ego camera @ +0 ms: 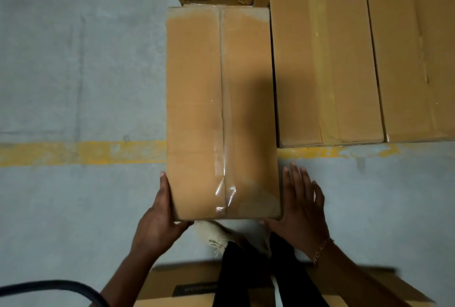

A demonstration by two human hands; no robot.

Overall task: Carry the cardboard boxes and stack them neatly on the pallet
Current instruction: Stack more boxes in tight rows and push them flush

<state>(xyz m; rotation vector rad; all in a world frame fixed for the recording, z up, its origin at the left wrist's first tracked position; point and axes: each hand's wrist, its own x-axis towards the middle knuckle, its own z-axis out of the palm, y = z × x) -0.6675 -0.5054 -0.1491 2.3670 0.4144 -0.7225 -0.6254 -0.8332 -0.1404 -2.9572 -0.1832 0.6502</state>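
Cardboard box [221,109], just left of the stacked boxes [327,60]: left hand [157,228] is clasping its near corner while right hand [300,208], fingers straight, is pressing its side, apparently squaring it alongside them.

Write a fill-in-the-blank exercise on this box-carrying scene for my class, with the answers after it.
1. The box is sealed along its top with clear ____.
2. A bracelet sits on the ____ wrist.
3. The painted line is ____.
4. The left hand grips the box's near ____ corner.

Answers: tape; right; yellow; left
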